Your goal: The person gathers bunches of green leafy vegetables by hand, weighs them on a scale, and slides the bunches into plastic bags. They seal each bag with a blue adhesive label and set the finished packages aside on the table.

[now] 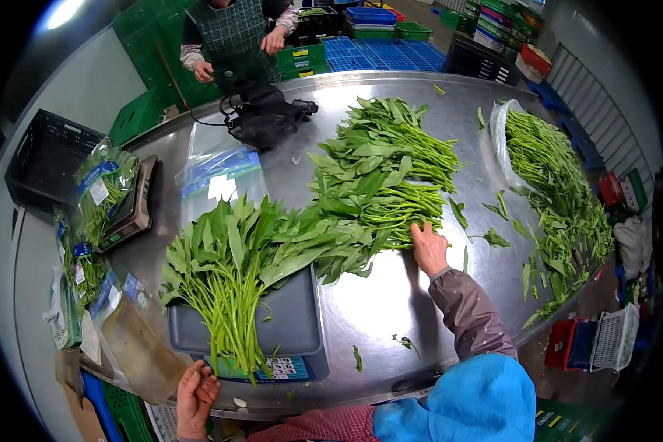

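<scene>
My left hand (197, 398) is at the table's front edge, fingers loosely bent and apart, holding nothing, beside the keypad of a grey digital scale (295, 317). On that scale lies a bunch of water spinach (228, 295), its leaves pointing away and its stems overhanging the keypad. My right hand (429, 249) has its fingers closed at the stem ends of the nearest bunch in a larger leafy pile (379, 177). The fingertips are partly hidden among the stems. Leaves of the pile overlap those on the scale.
A plastic bag of greens (502, 140) spills over the table's right side. Packed greens (103, 184) rest on another scale (129, 214) at left. Flat plastic bags (225, 173) and a black bag (265, 118) lie behind. Across the table stands another person (232, 44).
</scene>
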`<act>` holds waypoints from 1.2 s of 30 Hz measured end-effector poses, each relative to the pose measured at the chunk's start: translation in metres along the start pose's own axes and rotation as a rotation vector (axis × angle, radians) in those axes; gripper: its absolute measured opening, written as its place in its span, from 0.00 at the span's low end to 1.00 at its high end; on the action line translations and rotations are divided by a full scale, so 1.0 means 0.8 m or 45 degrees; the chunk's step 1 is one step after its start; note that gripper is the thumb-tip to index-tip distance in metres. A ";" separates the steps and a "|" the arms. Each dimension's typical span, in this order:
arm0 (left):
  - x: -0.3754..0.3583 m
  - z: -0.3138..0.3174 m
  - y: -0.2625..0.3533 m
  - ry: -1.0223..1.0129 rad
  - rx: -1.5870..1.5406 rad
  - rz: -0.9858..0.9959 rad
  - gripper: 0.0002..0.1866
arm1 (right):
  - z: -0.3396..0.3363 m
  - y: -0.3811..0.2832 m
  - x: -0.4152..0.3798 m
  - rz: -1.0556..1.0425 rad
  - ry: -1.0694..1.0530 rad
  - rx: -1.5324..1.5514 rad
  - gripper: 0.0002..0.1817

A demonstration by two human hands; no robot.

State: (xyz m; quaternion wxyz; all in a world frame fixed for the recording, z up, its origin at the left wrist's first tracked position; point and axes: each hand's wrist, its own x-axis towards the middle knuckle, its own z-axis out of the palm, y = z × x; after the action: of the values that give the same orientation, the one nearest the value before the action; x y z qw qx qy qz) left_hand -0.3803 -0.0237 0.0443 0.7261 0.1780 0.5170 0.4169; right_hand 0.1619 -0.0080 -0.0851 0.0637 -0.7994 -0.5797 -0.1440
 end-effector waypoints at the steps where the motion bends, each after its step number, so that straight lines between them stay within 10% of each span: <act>1: -0.001 -0.001 0.001 0.002 0.000 -0.002 0.14 | -0.013 -0.009 -0.003 0.055 -0.002 0.002 0.08; 6: 0.000 -0.007 -0.002 -0.010 -0.025 0.007 0.14 | -0.025 -0.026 -0.034 -0.115 0.180 -0.101 0.08; 8: -0.001 -0.004 -0.002 0.013 -0.009 0.000 0.14 | -0.037 -0.028 -0.031 0.143 -0.529 0.300 0.10; 14: -0.001 -0.010 -0.004 -0.015 -0.027 0.009 0.15 | -0.121 -0.016 -0.008 0.065 -0.268 0.557 0.15; 16: -0.003 -0.011 -0.005 -0.041 -0.028 -0.012 0.15 | -0.109 -0.006 -0.012 -0.042 -0.682 0.433 0.15; 20: 0.000 -0.015 -0.004 -0.080 -0.029 0.009 0.15 | -0.174 0.011 -0.007 0.521 -0.576 1.569 0.09; 25: 0.010 -0.025 -0.008 -0.147 -0.065 -0.007 0.15 | -0.215 0.015 -0.023 0.789 -0.463 1.923 0.08; 36: -0.011 -0.025 0.000 -0.192 -0.015 -0.043 0.17 | -0.320 -0.161 -0.022 0.581 -0.137 2.223 0.15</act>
State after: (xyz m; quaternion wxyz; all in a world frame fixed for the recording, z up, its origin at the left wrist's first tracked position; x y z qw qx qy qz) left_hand -0.3997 -0.0340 0.0418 0.7711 0.1958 0.4611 0.3930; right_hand -0.0047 -0.0514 0.1442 0.6475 -0.5680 -0.3123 0.4007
